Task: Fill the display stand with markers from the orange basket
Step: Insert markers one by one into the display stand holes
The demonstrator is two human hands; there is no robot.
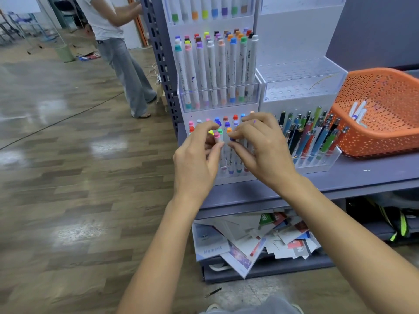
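A clear tiered display stand (255,94) on the grey shelf holds rows of white markers with coloured caps. Both hands work at its lowest tier. My left hand (197,159) has its fingers curled round the top of a pink-capped marker (217,135). My right hand (260,148) pinches a blue-capped marker (232,139) right beside it. The orange basket (385,134) sits at the right of the shelf with a few white markers (359,113) lying inside. The lower parts of the held markers are hidden by my hands.
A second clear stand (317,162) with coloured pens stands between the marker stand and the basket. Loose papers (249,241) pile under the shelf. Another person (118,53) stands at the back left on the wooden floor. A pen (213,292) lies on the floor.
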